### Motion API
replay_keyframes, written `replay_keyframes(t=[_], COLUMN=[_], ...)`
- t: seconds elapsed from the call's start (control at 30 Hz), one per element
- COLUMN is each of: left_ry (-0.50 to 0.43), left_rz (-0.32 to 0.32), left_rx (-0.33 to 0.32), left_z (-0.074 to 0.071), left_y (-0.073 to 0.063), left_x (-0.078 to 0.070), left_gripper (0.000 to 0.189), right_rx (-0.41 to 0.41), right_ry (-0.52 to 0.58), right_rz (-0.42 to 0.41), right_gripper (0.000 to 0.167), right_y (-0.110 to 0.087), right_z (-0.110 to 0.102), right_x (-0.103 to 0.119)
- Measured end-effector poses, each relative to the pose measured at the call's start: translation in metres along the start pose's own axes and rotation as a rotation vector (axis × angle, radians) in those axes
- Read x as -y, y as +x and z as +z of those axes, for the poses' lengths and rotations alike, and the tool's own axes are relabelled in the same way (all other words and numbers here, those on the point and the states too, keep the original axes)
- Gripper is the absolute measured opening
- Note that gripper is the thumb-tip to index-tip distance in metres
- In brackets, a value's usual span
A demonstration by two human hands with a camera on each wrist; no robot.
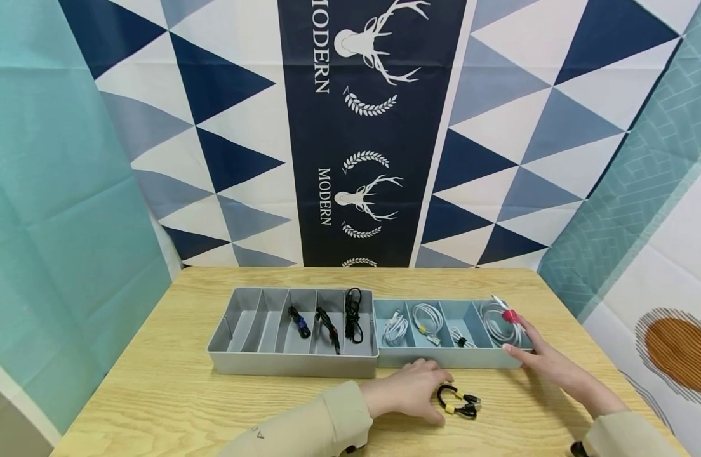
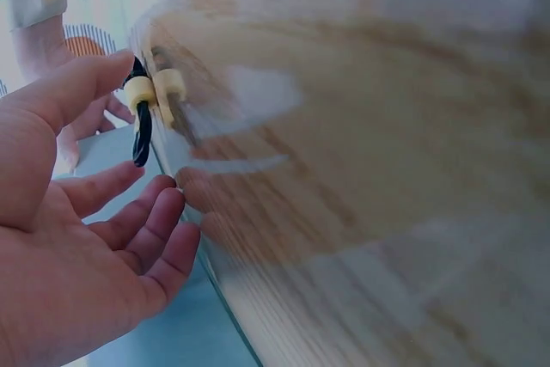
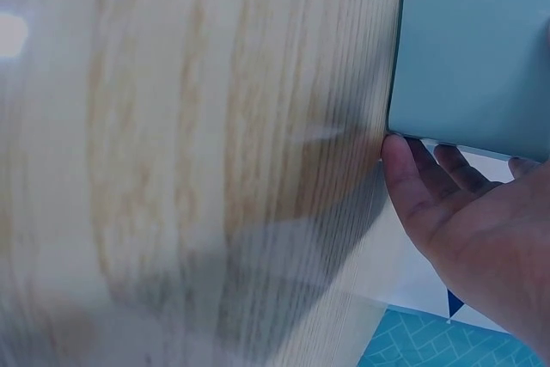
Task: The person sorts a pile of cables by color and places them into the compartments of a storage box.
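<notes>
A black cable (image 1: pixel 454 406) with yellow ties lies bent on the table in front of the blue-grey organizer box (image 1: pixel 450 360). Just left of it is my left hand (image 1: pixel 410 392), its fingers and thumb spread around the cable's near end. In the left wrist view that cable (image 2: pixel 142 118) shows between thumb and fingertips, and a gap remains at the fingers. My right hand (image 1: pixel 547 362) rests against the right end of the blue-grey box. The right wrist view shows the fingertips (image 3: pixel 402 161) along the box's end wall (image 3: pixel 473 49). A coiled white cable with a red tie (image 1: pixel 509 316) lies in the end compartment.
Joined to the blue-grey box's left side is a grey divided box (image 1: pixel 293 364), with black cables in three of its compartments. White cables, such as the coil with a yellow tie (image 1: pixel 427 319), fill other blue-grey compartments. Behind the wooden table (image 1: pixel 173 393) hangs a patterned cloth (image 1: pixel 362 127).
</notes>
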State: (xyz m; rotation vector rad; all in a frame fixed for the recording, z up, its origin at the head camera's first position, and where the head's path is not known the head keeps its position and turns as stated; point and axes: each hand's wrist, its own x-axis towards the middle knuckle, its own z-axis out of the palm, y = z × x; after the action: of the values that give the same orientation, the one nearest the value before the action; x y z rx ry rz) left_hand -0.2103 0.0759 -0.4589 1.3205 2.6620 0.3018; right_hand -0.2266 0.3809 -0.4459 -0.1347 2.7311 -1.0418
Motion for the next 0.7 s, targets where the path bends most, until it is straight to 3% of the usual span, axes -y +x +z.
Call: replay_keyframes(t=[0.3, 0.7], left_ry=[0.111, 0.136], left_rz=[-0.004, 0.03], left_rx=[-0.043, -0.043], left_z=[0.0023, 0.0036], left_y=[0.0068, 0.0091], left_x=[-0.0054, -0.0074], left_gripper=[0.056, 0.042], right_rx=[-0.003, -0.013], right_ry=[0.039, -0.009], right_rz=[-0.009, -0.027], right_gripper=[0.09, 0.088], right_y=[-0.0002, 0.001], right_z=[-0.0014, 0.0], right_x=[-0.0013, -0.0049])
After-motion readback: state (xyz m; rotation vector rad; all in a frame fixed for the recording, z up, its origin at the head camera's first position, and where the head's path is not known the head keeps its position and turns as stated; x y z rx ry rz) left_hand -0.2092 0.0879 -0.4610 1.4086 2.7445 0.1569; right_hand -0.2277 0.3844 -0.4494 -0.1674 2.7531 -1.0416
